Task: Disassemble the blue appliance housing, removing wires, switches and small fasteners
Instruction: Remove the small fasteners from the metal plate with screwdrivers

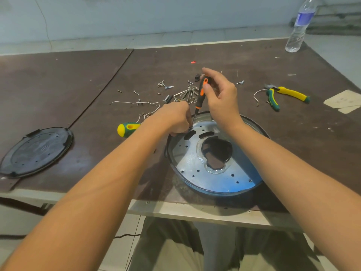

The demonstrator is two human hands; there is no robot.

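The round blue appliance housing (pixel 242 182) lies near the table's front edge, with a perforated metal plate (pixel 187 163) inside and a ragged hole in its middle. My right hand (pixel 220 94) grips the handle of a black and orange screwdriver (pixel 201 92), which stands nearly upright with its tip at the plate's far left rim. My left hand (pixel 175 119) sits at that rim with curled fingers pinching the screwdriver's shaft near the tip. Loose screws (pixel 187 92) and white wires (pixel 136 103) lie behind the housing.
A black round cover (pixel 35 151) lies at the left. A yellow and green screwdriver (pixel 128 129) rests left of the housing. Yellow and green pliers (pixel 283 94) lie at the right, with paper scraps beyond. A water bottle (pixel 298 26) stands at the far right corner.
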